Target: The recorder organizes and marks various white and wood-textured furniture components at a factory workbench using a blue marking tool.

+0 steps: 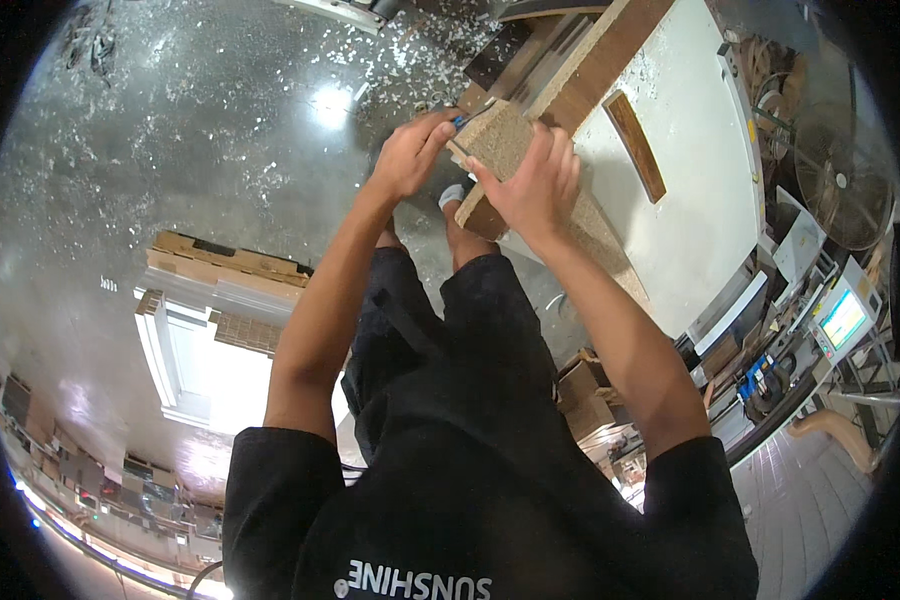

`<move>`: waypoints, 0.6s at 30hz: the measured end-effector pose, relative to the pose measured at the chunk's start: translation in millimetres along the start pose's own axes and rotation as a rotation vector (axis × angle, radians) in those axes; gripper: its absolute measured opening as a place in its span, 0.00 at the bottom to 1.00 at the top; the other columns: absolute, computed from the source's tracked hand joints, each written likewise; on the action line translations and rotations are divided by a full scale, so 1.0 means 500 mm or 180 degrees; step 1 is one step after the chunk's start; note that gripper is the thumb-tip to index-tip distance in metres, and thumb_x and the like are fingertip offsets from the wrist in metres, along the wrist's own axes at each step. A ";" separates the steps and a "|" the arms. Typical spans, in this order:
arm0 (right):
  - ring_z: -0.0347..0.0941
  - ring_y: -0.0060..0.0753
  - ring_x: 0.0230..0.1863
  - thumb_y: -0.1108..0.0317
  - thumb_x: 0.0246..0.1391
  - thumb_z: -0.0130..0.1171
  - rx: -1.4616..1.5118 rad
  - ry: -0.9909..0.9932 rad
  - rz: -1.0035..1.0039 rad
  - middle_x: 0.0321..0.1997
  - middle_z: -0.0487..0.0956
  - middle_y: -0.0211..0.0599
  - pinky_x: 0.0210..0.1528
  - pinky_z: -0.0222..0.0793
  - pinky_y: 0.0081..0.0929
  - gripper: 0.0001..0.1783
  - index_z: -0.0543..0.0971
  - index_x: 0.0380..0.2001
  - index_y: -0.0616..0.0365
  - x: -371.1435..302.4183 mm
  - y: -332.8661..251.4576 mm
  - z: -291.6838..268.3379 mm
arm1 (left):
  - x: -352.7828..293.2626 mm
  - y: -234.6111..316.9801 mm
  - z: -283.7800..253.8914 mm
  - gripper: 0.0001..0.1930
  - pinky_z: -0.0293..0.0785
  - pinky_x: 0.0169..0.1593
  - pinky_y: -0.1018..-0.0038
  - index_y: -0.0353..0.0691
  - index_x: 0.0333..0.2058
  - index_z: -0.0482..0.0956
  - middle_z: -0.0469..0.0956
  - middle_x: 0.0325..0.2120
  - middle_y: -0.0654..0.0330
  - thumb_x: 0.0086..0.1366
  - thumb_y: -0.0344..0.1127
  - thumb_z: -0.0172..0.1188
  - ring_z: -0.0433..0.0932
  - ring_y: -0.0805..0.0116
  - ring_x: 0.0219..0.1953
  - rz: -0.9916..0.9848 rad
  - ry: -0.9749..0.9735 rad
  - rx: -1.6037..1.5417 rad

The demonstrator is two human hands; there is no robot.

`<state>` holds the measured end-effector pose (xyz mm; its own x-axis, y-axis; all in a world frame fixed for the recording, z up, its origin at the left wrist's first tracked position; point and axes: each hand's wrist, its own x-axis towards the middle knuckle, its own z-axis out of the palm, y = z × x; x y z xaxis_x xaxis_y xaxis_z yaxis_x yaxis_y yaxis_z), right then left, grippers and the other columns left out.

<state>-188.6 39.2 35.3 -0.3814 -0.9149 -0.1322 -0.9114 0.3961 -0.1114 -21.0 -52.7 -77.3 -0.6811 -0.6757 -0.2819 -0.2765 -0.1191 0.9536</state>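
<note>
A piece of chipboard [500, 138] with a speckled tan face lies at the near edge of the white work table. My right hand [538, 188] grips it, thumb along its near left side and fingers over its far right side. At its left edge my left hand [410, 155] is closed around a thin tool with a blue part [459, 122]. A dark slender end of that tool reaches along the board's edge. Its exact kind is too small to make out. Below my right hand, another chipboard length [610, 243] runs toward the table's near side.
The white table [685, 150] carries a curved brown wooden strip [635, 147] and a long brown-edged board [595, 70]. White scraps litter the floor [220, 130]. Stacked panels [230, 265] stand at left. A fan [842, 182] and a lit control screen [843, 320] are at right.
</note>
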 end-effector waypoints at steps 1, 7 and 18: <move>0.69 0.51 0.54 0.35 0.45 0.74 0.0003 0.0030 -0.0016 0.51 0.71 0.46 0.54 0.63 0.47 0.51 0.69 0.59 0.64 -0.001 0.001 -0.003 | -0.002 -0.003 -0.005 0.26 0.73 0.60 0.60 0.34 0.59 0.79 0.82 0.54 0.42 0.81 0.51 0.46 0.81 0.45 0.58 -0.0025 -0.0076 0.0090; 0.70 0.51 0.54 0.37 0.44 0.76 -0.0016 0.0003 0.0040 0.51 0.71 0.47 0.54 0.64 0.46 0.51 0.69 0.59 0.64 0.000 0.014 -0.006 | 0.049 0.033 0.018 0.26 0.74 0.60 0.58 0.34 0.59 0.78 0.81 0.54 0.40 0.80 0.50 0.46 0.80 0.43 0.59 -0.0247 -0.0176 0.0136; 0.70 0.54 0.53 0.40 0.44 0.77 0.0290 -0.0212 -0.0170 0.52 0.71 0.47 0.55 0.65 0.46 0.49 0.69 0.59 0.62 -0.002 0.007 -0.031 | 0.001 -0.178 -0.055 0.23 0.61 0.35 0.78 0.41 0.49 0.78 0.67 0.29 0.72 0.82 0.56 0.45 0.63 0.79 0.30 -0.0746 0.0299 -0.0875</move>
<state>-193.7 40.1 50.3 -0.3188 -0.9289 -0.1885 -0.9112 0.3551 -0.2087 21.9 -62.6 -159.3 -0.5521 -0.6693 -0.4972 -0.2166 -0.4608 0.8607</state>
